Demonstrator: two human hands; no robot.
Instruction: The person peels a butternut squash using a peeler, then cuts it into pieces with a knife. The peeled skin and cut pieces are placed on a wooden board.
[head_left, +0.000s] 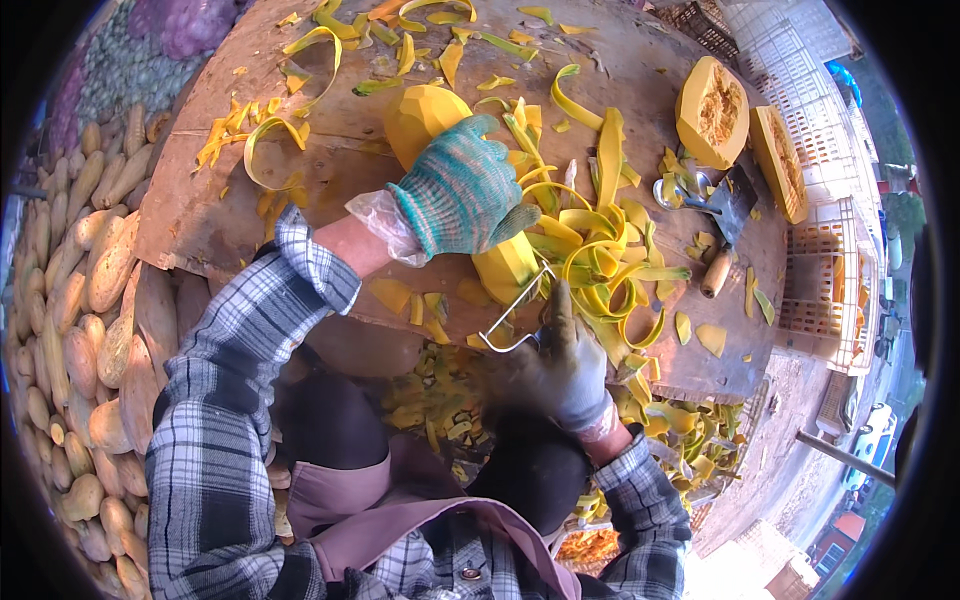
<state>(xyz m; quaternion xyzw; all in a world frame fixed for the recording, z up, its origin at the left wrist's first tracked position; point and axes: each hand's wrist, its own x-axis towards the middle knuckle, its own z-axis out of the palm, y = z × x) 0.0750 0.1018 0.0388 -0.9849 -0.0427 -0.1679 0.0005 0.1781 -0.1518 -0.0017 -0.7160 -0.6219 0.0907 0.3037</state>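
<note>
In a green and grey knitted glove, my left hand (465, 184) lies over the middle of a long peeled squash (427, 116), its fingers curled on it. The squash's lower end reaches toward my right hand (574, 360), which wears a soiled pale glove and is partly blurred. It grips a wire-framed peeler (517, 304), whose frame is at the squash's lower end. Curled yellow-green peels (600, 255) are heaped just right of the squash. The underside of the squash is hidden.
The worn wooden board (330, 157) bears scattered peel. At its right are a cut squash half (712, 112), another cut piece (780, 165) and a wooden-handled blade (718, 271). White plastic crates (825, 292) stand beyond. Whole squashes (112, 277) are piled at left; peelings (435, 397) lie below the board.
</note>
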